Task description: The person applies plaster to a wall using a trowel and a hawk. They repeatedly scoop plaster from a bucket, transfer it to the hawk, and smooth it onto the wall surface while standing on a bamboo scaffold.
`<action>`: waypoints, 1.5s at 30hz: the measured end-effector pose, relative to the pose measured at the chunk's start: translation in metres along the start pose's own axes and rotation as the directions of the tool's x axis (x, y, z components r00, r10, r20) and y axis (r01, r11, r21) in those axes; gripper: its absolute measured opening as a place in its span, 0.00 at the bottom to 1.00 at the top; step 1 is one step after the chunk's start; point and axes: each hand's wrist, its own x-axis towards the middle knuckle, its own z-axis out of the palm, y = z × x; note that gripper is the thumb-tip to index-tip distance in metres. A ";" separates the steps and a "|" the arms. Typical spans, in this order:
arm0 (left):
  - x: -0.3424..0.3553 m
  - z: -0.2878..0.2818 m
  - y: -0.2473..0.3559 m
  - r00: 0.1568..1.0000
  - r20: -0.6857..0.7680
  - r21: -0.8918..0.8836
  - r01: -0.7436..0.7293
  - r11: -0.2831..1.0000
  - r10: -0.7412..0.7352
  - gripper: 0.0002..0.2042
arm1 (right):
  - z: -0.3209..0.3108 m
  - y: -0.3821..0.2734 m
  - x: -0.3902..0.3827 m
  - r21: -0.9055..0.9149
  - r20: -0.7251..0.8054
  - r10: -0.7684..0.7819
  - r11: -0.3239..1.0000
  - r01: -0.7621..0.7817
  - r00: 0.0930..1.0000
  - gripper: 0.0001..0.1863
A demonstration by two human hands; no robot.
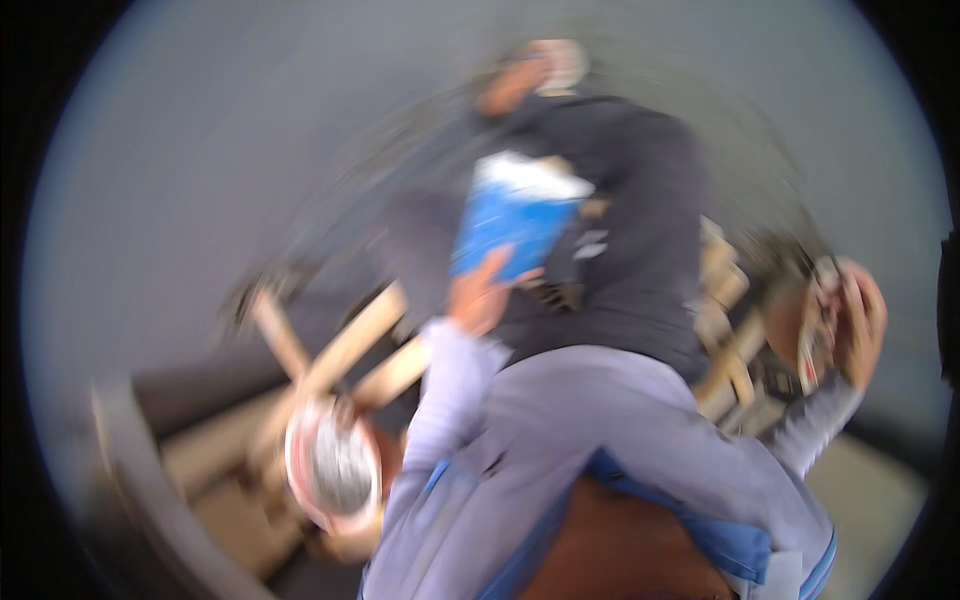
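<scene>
Nearest is the person's pale top, and out past it the left grip has its fingers closed around the bottom end of a blue and white packet. The packet is up over the dark trousers, not on a desk, so there is no corner to place it by. The right grip is far over to the right, fingers bent, by the rim of a round thing; it is so smeary that I can't tell if it holds on. I think the step now is just holding the packet, and the next move calls for a snug hold on it and a clear look at both hands. To the left, farther down, is a round pot with a pale pink rim and something grey inside, next to long bits of wood. More wood lies at the right, near the trousers. Farthest off is a blurry white and orange thing, with the grey floor all around it.
</scene>
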 end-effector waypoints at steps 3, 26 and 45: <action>-0.003 -0.014 0.004 0.993 0.116 -0.047 0.029 0.998 -0.023 0.22 | 0.087 -0.027 0.020 0.274 0.433 -0.357 0.927 0.257 0.828 0.14; -0.044 -0.013 -0.019 0.937 0.077 -0.308 -0.303 0.902 0.341 0.20 | 0.505 -0.162 -0.238 0.680 0.689 -0.200 -0.155 0.717 -0.697 0.12; -0.267 -0.024 -0.001 0.604 -0.567 -0.115 -0.731 0.672 0.560 0.18 | 0.423 -0.238 -0.047 0.158 0.764 -0.163 0.985 -0.064 -0.624 0.27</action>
